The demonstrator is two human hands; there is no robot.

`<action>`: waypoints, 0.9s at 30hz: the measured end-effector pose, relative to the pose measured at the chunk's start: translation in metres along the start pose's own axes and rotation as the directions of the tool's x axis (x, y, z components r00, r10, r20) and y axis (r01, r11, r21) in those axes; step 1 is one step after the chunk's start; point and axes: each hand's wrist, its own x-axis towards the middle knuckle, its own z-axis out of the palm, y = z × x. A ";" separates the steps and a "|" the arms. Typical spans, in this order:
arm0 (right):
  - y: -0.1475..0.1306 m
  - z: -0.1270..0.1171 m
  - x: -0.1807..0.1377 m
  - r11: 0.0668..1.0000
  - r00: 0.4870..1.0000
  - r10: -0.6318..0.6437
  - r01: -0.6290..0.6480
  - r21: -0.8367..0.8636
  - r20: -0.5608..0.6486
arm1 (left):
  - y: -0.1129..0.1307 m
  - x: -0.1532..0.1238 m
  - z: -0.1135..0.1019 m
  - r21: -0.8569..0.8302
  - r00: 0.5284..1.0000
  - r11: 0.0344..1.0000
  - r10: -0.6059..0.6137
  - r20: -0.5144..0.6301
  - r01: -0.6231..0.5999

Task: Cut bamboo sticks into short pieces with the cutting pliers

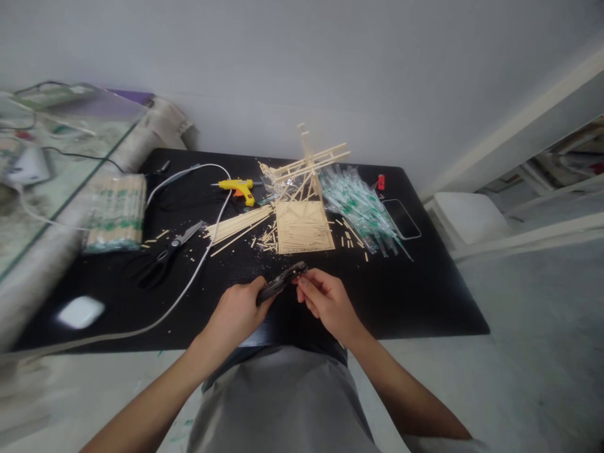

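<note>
My left hand (243,308) is closed around a black hand tool (282,280), which looks like pliers or a cutter, above the front of the table. At the tool's tip my right hand (328,300) has its fingers pinched together; what they hold, if anything, is too small to make out. Just beyond both hands stands a windmill-like model of thin wooden sticks (309,160) on a square stick base (306,242). A bundle of loose sticks (240,221) lies left of the base, with short cut pieces scattered around it.
A yellow glue gun (238,187), black scissors (165,253) and a white cable (201,264) lie to the left. Packed sticks (117,211) and a white case (81,312) are farther left. Green-white wrappers (361,207), a phone (401,219) and a red object (381,182) are right.
</note>
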 end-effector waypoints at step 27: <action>-0.001 -0.018 0.007 0.751 0.826 0.273 -0.503 0.427 0.494 | -0.014 0.002 -0.017 -0.261 0.946 0.917 0.321 0.037 -0.301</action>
